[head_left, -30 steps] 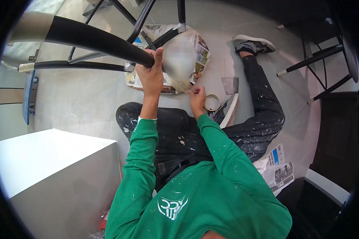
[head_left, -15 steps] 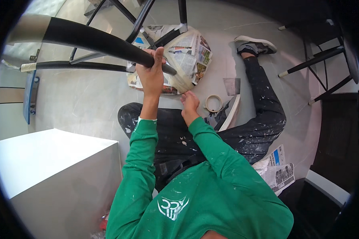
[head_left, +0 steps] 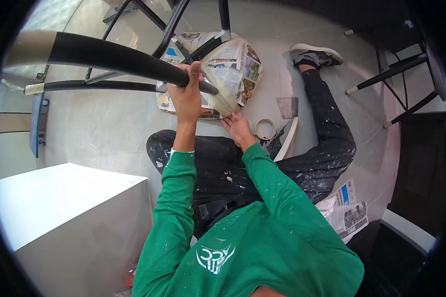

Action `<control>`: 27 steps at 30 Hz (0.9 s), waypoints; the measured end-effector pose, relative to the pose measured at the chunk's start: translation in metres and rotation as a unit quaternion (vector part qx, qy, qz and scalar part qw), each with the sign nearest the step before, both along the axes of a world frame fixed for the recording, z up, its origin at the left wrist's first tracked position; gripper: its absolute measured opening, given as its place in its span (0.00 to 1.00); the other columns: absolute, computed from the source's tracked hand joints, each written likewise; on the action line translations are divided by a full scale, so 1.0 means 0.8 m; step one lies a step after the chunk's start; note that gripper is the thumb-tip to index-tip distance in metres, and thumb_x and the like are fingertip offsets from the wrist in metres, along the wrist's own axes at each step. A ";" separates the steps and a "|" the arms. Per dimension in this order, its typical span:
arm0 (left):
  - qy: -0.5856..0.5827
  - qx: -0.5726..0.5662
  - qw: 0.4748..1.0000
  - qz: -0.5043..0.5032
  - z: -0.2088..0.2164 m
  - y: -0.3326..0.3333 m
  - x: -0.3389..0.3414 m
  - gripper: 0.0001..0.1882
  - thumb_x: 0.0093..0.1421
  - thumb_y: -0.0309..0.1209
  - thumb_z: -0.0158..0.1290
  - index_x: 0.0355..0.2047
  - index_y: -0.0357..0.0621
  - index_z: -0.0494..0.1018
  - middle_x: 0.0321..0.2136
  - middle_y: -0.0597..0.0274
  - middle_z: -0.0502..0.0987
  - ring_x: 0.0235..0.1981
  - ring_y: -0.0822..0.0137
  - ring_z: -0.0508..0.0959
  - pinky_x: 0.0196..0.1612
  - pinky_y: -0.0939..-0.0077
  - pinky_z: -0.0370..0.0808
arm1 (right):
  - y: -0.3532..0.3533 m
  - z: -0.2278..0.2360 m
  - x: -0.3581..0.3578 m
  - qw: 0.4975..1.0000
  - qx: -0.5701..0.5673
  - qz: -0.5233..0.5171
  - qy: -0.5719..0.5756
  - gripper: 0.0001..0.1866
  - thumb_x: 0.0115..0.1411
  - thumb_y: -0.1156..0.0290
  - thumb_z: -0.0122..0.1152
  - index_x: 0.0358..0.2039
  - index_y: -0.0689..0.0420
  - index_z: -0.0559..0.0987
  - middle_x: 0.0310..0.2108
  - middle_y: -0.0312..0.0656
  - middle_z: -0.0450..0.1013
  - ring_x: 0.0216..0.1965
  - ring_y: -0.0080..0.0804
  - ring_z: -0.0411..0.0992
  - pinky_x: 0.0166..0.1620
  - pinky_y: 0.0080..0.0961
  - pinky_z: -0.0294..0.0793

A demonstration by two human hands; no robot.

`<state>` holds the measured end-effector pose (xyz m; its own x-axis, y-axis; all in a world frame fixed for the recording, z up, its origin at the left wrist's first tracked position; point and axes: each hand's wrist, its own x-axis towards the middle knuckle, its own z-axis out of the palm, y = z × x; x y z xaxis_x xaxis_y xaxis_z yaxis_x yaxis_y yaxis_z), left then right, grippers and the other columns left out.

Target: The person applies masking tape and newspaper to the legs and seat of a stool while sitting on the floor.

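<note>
Far left, a white box-shaped block (head_left: pixel 69 213) sits beside my knee, and a blue flat panel (head_left: pixel 36 123) stands on edge above it on the pale grey floor (head_left: pixel 104 133). Over that runs the black metal chair leg (head_left: pixel 109 57), long and tubular, with a pale taped tip at its left end. My left hand (head_left: pixel 186 96) is wrapped tight around that leg, fingers closed over the tube, gripping it just where it meets the seat. Right there is the round chair seat wrapped in printed newspaper (head_left: pixel 230 74), lying on its side on the floor, other black legs reaching up from it. My right hand (head_left: pixel 239 127) comes next, fingers loosely spread and resting flat against the lower edge of the newspaper wrap, clamped on nothing. Just beside it lies a cream roll of masking tape (head_left: pixel 265 128) on the floor by my paint-spattered black trousers (head_left: pixel 327 143). Further right, loose folded newspaper sheets (head_left: pixel 349 210) lie by my hip, and another black chair (head_left: pixel 396 74) stands well apart.
</note>
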<state>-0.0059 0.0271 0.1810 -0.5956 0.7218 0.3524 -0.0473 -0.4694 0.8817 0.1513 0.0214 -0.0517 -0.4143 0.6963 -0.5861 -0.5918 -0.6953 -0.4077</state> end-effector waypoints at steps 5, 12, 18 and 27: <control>-0.005 0.007 1.000 -0.003 0.004 -0.002 0.002 0.16 0.64 0.39 0.63 0.30 0.43 0.70 0.22 0.70 0.72 0.25 0.78 0.70 0.32 0.84 0.65 | -0.006 0.012 -0.006 0.996 0.029 0.022 -0.077 0.12 0.68 0.66 0.54 0.50 0.51 0.69 0.50 0.39 0.72 0.53 0.35 0.70 0.58 0.43 0.71; 0.016 -0.018 1.000 0.003 0.001 0.001 0.008 0.17 0.62 0.40 0.65 0.30 0.43 0.70 0.22 0.70 0.71 0.25 0.80 0.70 0.30 0.85 0.65 | 0.004 0.016 -0.016 0.976 0.111 0.050 -0.180 0.22 0.69 0.59 0.58 0.57 0.58 0.70 0.51 0.43 0.73 0.47 0.37 0.73 0.51 0.32 0.75; -0.004 -0.021 1.000 0.004 0.007 0.005 0.036 0.18 0.60 0.39 0.67 0.30 0.43 0.70 0.23 0.71 0.70 0.24 0.80 0.68 0.29 0.85 0.64 | -0.010 0.006 0.042 0.993 -0.022 0.005 -0.114 0.23 0.71 0.60 0.56 0.57 0.65 0.71 0.54 0.49 0.74 0.55 0.39 0.74 0.52 0.34 0.78; 0.050 -0.039 0.998 -0.006 0.003 -0.012 0.025 0.13 0.64 0.36 0.63 0.32 0.44 0.70 0.24 0.70 0.71 0.27 0.78 0.70 0.35 0.82 0.67 | -0.040 0.145 0.150 0.457 0.557 0.199 -0.664 0.17 0.52 0.65 0.69 0.41 0.58 0.82 0.39 0.46 0.76 0.49 0.48 0.71 0.55 0.47 0.68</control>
